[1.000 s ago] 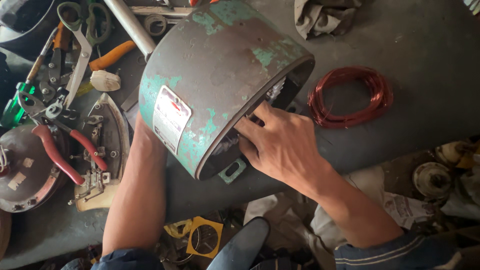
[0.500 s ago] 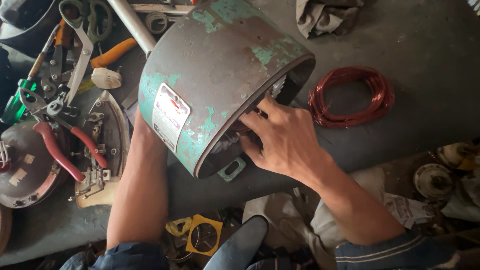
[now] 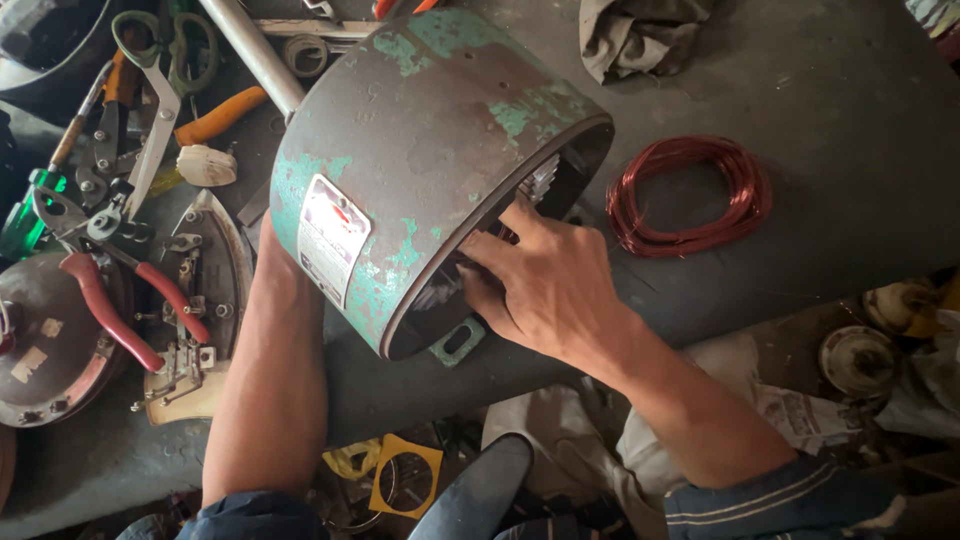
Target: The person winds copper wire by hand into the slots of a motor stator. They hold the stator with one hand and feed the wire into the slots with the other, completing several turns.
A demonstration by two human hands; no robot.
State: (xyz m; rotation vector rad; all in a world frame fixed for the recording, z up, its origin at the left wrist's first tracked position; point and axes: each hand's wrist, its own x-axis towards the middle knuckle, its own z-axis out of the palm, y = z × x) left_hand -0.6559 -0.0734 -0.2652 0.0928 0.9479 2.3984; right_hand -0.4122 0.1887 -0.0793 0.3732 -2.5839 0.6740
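Note:
A large rusty motor housing with patches of green paint and a white label lies on its side on the dark table. Its open end faces right and towards me. My right hand rests at that opening, fingers spread, with the fingertips tucked in against the metal slots inside, so I cannot see if they pinch anything. My left forearm runs up along the housing's left side. The hand itself is hidden behind the housing.
A coil of red copper wire lies to the right of the housing. On the left are red-handled pliers, scissors, a green screwdriver, an orange handle and an iron soleplate. A rag lies at the back.
My right hand has shifted a little at the housing's opening, fingers reaching slightly further in. The housing and my left arm stay where they were.

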